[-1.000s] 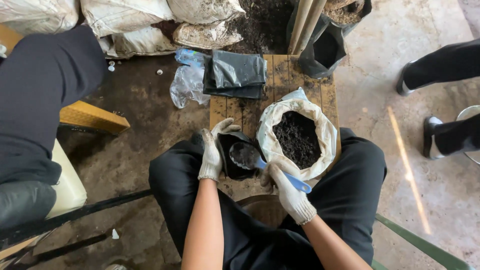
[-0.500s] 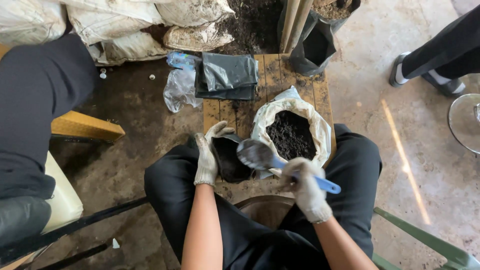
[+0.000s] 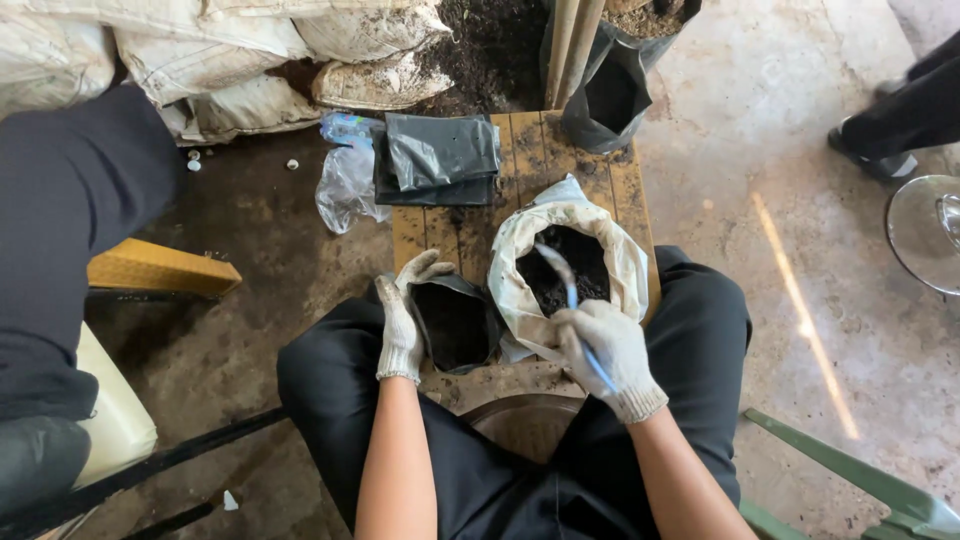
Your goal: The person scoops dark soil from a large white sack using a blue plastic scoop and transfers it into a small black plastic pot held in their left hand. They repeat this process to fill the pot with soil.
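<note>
Nearest, the gloved right hand point(image 3: 605, 345) is clamped on a blue-handled scoop point(image 3: 570, 290), its bowl dipped into the white sack of dark soil point(image 3: 570, 265) standing open on the wooden pallet point(image 3: 530, 150). Just beside it, the gloved left hand point(image 3: 400, 320) grips the rim of a small black bag point(image 3: 455, 320) — mouth held open, touching the sack. Farther along the pallet lies a stack of folded black bags point(image 3: 440, 160), with crumpled clear plastic point(image 3: 345, 185) at its left edge. Beyond, pale filled sacks point(image 3: 200, 60) line the back — bare concrete floor point(image 3: 800, 200) opens to the right.
</note>
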